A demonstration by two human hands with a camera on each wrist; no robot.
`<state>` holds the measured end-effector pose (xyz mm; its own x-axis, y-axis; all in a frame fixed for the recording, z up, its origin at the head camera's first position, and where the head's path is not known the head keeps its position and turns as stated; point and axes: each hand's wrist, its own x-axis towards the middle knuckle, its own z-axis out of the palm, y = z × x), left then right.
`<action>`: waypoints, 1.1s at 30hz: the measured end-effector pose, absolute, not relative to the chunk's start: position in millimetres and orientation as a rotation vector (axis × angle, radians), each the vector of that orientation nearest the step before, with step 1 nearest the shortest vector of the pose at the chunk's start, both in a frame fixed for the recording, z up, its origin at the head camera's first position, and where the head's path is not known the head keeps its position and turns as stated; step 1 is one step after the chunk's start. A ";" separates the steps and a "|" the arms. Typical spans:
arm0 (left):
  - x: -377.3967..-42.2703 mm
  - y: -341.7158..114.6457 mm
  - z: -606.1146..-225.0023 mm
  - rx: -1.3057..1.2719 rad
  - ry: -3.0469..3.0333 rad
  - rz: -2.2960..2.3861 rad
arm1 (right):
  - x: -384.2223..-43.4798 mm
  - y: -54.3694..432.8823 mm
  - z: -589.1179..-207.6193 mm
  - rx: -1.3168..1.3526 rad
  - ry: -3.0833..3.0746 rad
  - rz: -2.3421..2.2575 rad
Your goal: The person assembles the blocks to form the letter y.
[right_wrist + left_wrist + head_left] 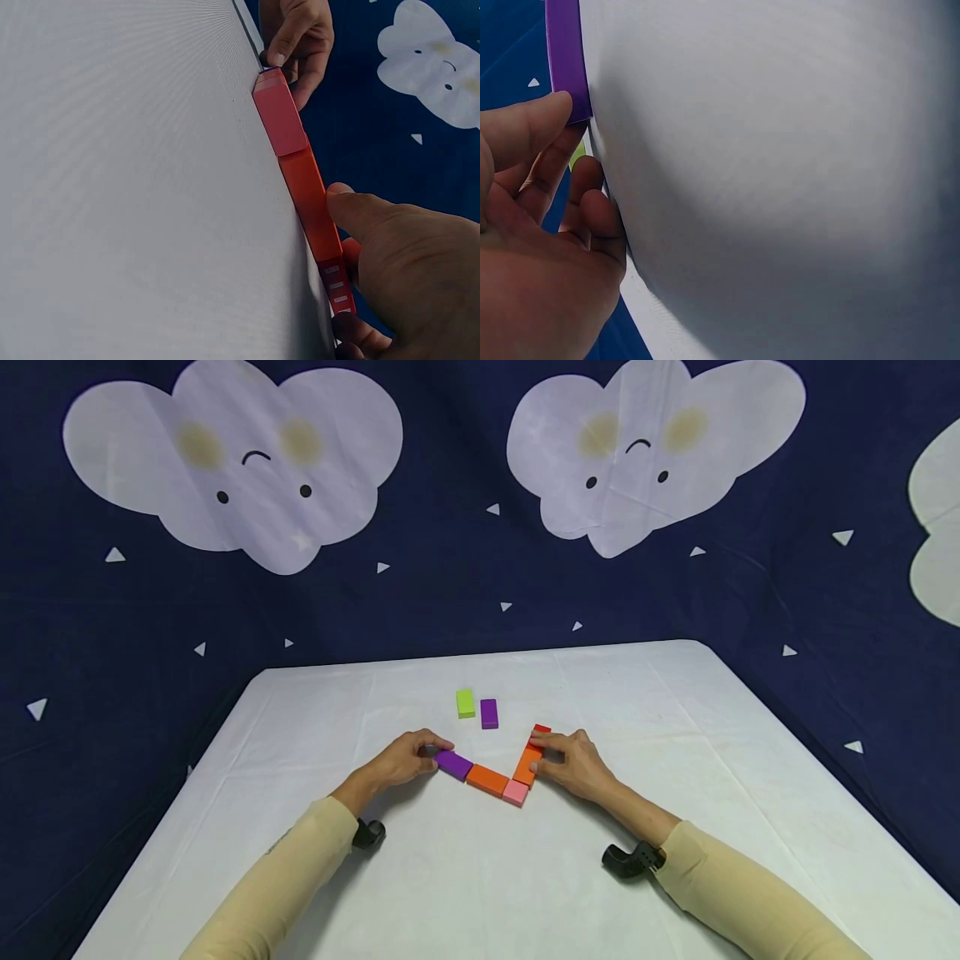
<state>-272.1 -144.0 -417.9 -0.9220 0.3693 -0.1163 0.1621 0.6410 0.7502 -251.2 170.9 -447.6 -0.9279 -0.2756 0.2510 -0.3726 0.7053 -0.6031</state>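
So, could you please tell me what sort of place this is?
Probably a staged recording corner: a white-covered table, a dark blue cloud-print backdrop behind it, and coloured blocks.

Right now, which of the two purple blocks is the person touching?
The purple block at the left end of the bent row, pinched by the left hand. The other purple block lies untouched farther back, beside the lime-green block.

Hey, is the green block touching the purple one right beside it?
Apart: the head view shows a narrow gap running between the green block and the purple block beside it.
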 end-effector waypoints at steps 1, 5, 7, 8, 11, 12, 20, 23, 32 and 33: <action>-272.1 -144.0 -417.9 0.432 2.604 1.154 | -251.2 170.7 -447.5 0.527 -2.768 1.028; -271.9 -144.0 -417.4 0.431 2.602 1.158 | -251.4 170.6 -447.5 0.531 -2.763 1.017; -271.8 -144.0 -417.0 0.429 2.598 1.161 | -251.2 170.5 -447.4 0.534 -2.759 1.012; -271.8 -144.0 -416.9 0.428 2.596 1.160 | -251.2 170.6 -447.4 0.536 -2.758 1.009; -271.8 -144.2 -417.1 0.430 2.592 1.164 | -251.1 170.6 -447.2 0.540 -2.757 1.009; -271.9 -144.2 -417.3 0.434 2.592 1.164 | -251.1 170.6 -447.1 0.538 -2.758 1.011; -270.9 -144.7 -416.6 0.439 2.593 1.163 | -251.1 170.6 -446.7 0.531 -2.770 1.025; -271.0 -144.6 -416.8 0.440 2.589 1.164 | -251.0 170.7 -446.8 0.532 -2.771 1.033; -270.7 -146.3 -414.3 0.377 2.574 1.224 | -250.6 171.1 -446.5 0.538 -2.779 1.033; -270.9 -146.2 -413.3 0.361 2.574 1.241 | -250.6 171.2 -446.5 0.536 -2.779 1.034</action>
